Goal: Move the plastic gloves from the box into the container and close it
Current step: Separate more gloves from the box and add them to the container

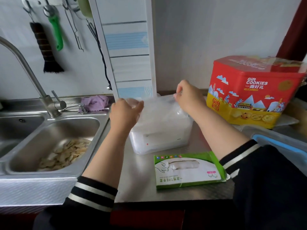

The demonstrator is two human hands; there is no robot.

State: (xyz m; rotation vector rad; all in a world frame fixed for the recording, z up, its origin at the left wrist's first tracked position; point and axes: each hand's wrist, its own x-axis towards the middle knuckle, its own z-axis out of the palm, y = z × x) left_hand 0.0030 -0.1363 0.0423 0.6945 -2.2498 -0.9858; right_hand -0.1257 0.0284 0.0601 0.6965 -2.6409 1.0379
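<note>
A white translucent plastic container [159, 140] stands on the steel counter. Above its open top I hold a stack of clear plastic gloves [159, 108] stretched between both hands. My left hand [124, 113] grips the stack's left end, and my right hand [187, 97] pinches its right end a little higher. The lower part of the gloves reaches into the container. In front of the container lies the green and white glove box [189, 170], flat on the counter, with some white material still showing through its oval opening.
A steel sink [93, 146] with pale food scraps lies to the left, with a tap [29, 70] behind it. A red and yellow cookie tin [252, 92] stands at the right. A blue-rimmed clear lid [280, 143] rests near my right arm. A purple cloth [96, 102] sits behind the sink.
</note>
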